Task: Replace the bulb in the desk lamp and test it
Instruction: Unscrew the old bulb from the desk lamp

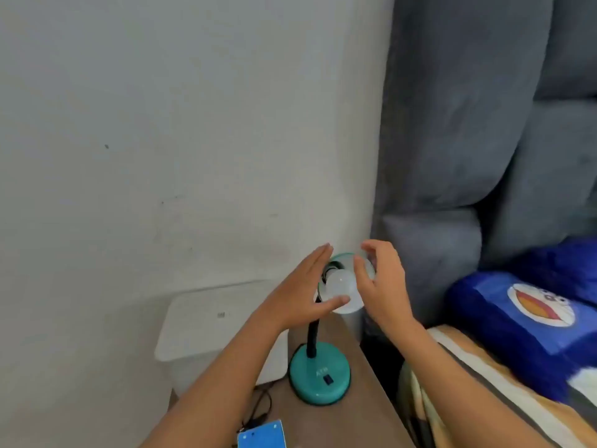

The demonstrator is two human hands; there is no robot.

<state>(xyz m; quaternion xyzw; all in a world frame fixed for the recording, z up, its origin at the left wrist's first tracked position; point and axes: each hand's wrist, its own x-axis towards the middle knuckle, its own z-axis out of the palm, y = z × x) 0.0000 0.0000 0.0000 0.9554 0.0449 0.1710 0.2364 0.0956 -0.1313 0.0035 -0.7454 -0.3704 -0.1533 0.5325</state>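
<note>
1. Neither hand had closed on anything: the left hand [307, 286] was flat and open, fingers straight and together, its thumb laid against the lower front of the bulb [344, 291].
2. Curved but open, the right hand [381, 279] had its fingers arched over the right side of the shade [347, 257]; whether the fingertips touched the bulb or the shade could not be told from the blur.
3. Sitting in the shade, the white round bulb faced the camera, between the two hands.
4. On the lamp [319, 376], the teal shade rim showed above and behind the bulb.
5. A black bent neck [312, 337] ran down from the shade to a round teal base [318, 381].
6. That base stood on a brown table [355, 415], near its far end, and carried a small dark switch [328, 380] on top.
7. Left of the table, against the pale wall [177, 124], stood a white lidded bin [213, 328].
8. Black cable [261, 405] lay on the table left of the base, near a blue card [262, 436] at the bottom edge.
9. To the right were a grey padded headboard [468, 124], a blue cartoon pillow [523, 315] and a striped blanket [484, 392].
10. Both forearms were bare and reached in from the bottom.
</note>
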